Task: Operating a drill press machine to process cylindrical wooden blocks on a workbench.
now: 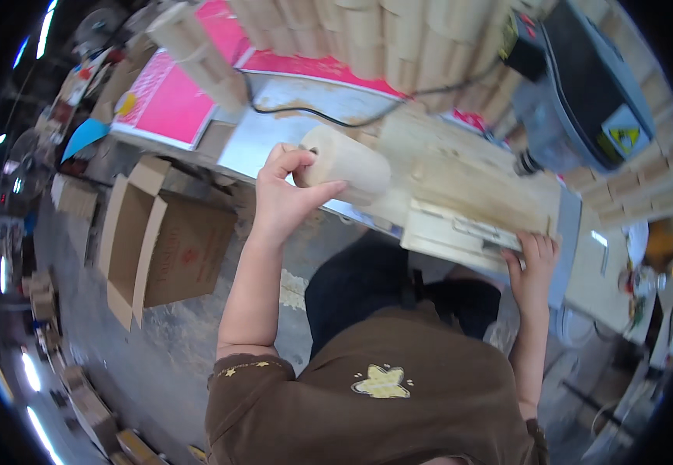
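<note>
My left hand [290, 190] is closed round one end of a pale wood-coloured cylinder [352, 167], raised over the front edge of the worktable. Thumb and fingers press on its side and end; the far end is free. At the table's front edge on the right, my right hand [534, 267] is closed on the end of a long cream-coloured fixture [449, 239]. A slotted strip runs along the fixture's top. Behind it lies a shallow, dusty, tan tray-like surface [484, 190]. Blur hides the finer detail of the cylinder.
Stacked pale cylinders [367, 39] line the back of the table. A black machine [600, 77] with a clear front and warning label stands at the right. A black cable [313, 113] crosses the tabletop near pink printed sheets [181, 105]. An open carton [185, 252] stands on the left.
</note>
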Motion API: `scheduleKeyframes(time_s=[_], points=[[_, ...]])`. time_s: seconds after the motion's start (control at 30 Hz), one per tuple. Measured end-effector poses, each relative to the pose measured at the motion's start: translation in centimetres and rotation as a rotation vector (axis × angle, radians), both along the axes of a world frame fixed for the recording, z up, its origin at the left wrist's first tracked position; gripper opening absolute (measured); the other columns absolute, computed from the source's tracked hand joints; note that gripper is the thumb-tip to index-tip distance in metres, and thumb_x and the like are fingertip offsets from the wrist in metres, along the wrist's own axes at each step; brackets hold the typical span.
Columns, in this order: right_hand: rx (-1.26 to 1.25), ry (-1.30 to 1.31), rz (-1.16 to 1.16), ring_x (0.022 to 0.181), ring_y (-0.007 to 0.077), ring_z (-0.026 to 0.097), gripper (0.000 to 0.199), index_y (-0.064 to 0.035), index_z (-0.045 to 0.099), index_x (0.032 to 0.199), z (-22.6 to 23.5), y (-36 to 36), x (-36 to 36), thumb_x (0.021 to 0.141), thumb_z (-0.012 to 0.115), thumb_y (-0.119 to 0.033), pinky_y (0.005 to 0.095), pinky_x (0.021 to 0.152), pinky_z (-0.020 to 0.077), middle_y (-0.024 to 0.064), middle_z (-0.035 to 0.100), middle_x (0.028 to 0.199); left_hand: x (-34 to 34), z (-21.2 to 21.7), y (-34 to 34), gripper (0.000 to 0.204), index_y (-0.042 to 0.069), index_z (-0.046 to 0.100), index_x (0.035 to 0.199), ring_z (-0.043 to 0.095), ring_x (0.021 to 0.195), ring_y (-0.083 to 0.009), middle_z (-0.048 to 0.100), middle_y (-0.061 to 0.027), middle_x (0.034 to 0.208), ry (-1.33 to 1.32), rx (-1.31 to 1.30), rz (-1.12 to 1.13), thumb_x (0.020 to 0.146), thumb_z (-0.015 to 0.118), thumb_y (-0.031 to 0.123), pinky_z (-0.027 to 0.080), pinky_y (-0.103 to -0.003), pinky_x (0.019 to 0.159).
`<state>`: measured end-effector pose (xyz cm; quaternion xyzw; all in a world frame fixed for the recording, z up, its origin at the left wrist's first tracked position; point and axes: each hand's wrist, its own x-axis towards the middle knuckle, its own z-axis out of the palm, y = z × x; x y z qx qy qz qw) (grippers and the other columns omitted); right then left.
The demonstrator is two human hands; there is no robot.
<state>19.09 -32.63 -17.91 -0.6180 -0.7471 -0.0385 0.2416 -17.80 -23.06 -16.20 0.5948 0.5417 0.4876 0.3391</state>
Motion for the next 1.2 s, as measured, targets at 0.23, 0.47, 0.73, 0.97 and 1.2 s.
scheduleKeyframes(time_s=[0.23, 0.47, 0.73, 0.97, 1.2], points=[[-0.014, 0.016, 0.017, 0.089, 0.0309, 0.05, 0.035, -0.0052, 0.056, 0.095, 0.0, -1.1, -0.2, 0.063, 0.071, -0.011, 0.0441, 0.089, 0.0342, 0.0106, 0.055, 0.089, -8.8, 8.7, 3.5, 0.04, 0.003, 0.062, 0.088, 0.049, 0.113, -0.0277, 0.042, -0.0129, 0.129, 0.305, 0.401, 0.248, 0.057, 0.085, 0.011, 0.044, -0.037, 0.092], [-0.037, 0.002, -0.013, 0.091, 0.0311, 0.049, 0.044, -0.0051, 0.055, 0.097, -0.1, -1.2, 0.0, 0.058, 0.073, -0.008, 0.044, 0.089, 0.0338, 0.0112, 0.054, 0.09, -17.7, 19.6, 15.5, 0.047, -0.003, 0.066, 0.087, 0.053, 0.108, -0.0248, 0.05, -0.0187, 0.119, 0.77, 0.571, 0.581, 0.055, 0.082, 0.027, 0.046, -0.034, 0.087], [-0.03, 0.034, -0.064, 0.086, 0.0301, 0.05, 0.041, -0.0082, 0.057, 0.093, 0.5, -0.8, -0.8, 0.057, 0.075, -0.01, 0.0437, 0.086, 0.0349, 0.0086, 0.056, 0.087, -20.8, 24.2, 25.5, 0.042, 0.0, 0.068, 0.078, 0.065, 0.074, -0.0203, 0.067, -0.0131, 0.08, 0.632, 0.259, 0.587, 0.052, 0.081, 0.029, 0.051, -0.031, 0.071], [-0.031, 0.033, -0.108, 0.086, 0.0293, 0.05, 0.042, -0.0091, 0.058, 0.094, 0.2, -0.8, -1.1, 0.056, 0.075, -0.011, 0.0435, 0.085, 0.035, 0.0075, 0.056, 0.085, -20.8, 24.2, 27.0, 0.035, 0.001, 0.066, 0.07, 0.064, 0.069, -0.0194, 0.067, -0.0127, 0.076, 0.695, 0.129, 0.591, 0.052, 0.08, 0.027, 0.05, -0.029, 0.067], [-0.028, 0.034, -0.111, 0.085, 0.0289, 0.05, 0.042, -0.0094, 0.058, 0.093, 0.1, -0.7, -1.1, 0.056, 0.075, -0.013, 0.0434, 0.083, 0.0349, 0.0073, 0.056, 0.085, -19.6, 24.4, 28.1, 0.063, 0.003, 0.06, 0.105, 0.06, 0.094, -0.0258, 0.06, -0.0164, 0.103, 0.798, 0.147, 0.729, 0.055, 0.079, 0.036, 0.048, -0.034, 0.081]])
